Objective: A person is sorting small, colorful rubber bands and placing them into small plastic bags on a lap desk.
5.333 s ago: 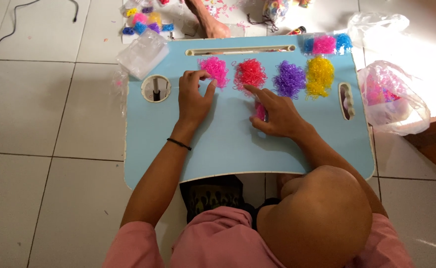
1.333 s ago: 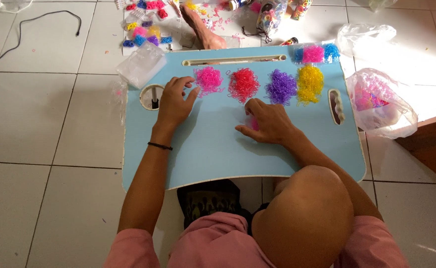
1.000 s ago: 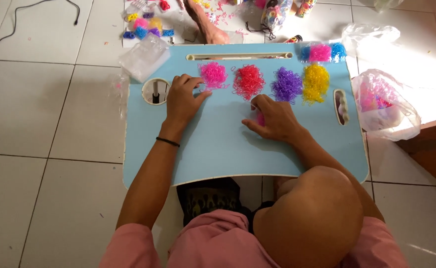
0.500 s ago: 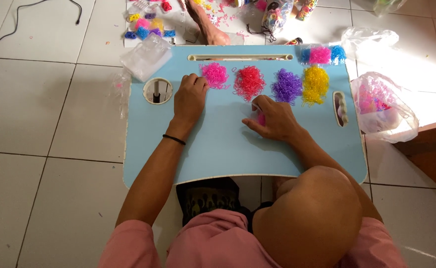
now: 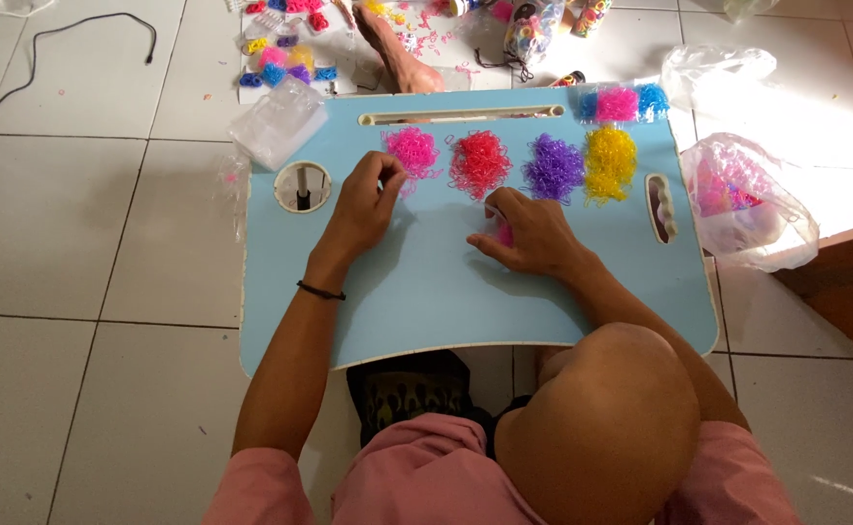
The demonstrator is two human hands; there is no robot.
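Note:
Four piles of tiny rubber bands lie in a row on a light blue lap table [image 5: 426,301]: pink [image 5: 415,151], red [image 5: 480,161], purple [image 5: 554,167] and yellow [image 5: 610,160]. My left hand [image 5: 366,206] lies on the table with its fingertips pinched into the lower edge of the pink pile. My right hand [image 5: 535,233] rests below the red and purple piles, curled over a small pink bundle [image 5: 502,233] that is mostly hidden under the fingers.
A clear packet of blue and pink bands [image 5: 621,102] lies at the table's back right corner. A plastic bag of bands [image 5: 742,199] sits on the floor to the right. A clear plastic box [image 5: 278,122], more band packets [image 5: 285,63] and another person's foot [image 5: 397,49] are behind the table. A round cup hole [image 5: 302,186] is at the table's left.
My left hand has slid up and right from beside the cup hole to the pink pile and its fingers have curled in. My right hand has stayed over the pink bundle.

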